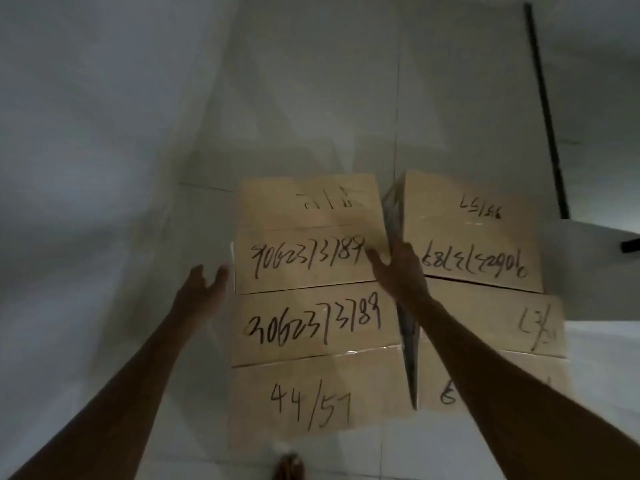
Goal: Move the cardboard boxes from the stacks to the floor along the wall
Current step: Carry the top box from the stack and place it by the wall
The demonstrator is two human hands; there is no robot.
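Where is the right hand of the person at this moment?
In the head view, the right hand is just right of centre, reaching into the dark gap between the left far box and the right far box, fingers spread.

Bare storage room.
Tan cardboard boxes (313,327) with handwritten black numbers sit on pale glossy floor tiles (104,341).

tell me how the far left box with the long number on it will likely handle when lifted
The far left box looks stiff: flat faces, crisp edges, taped shut. It is wide enough that the left hand and right hand flank it, so a two-handed lift seems wise. Smooth cardboard may slip; weight cannot be judged.
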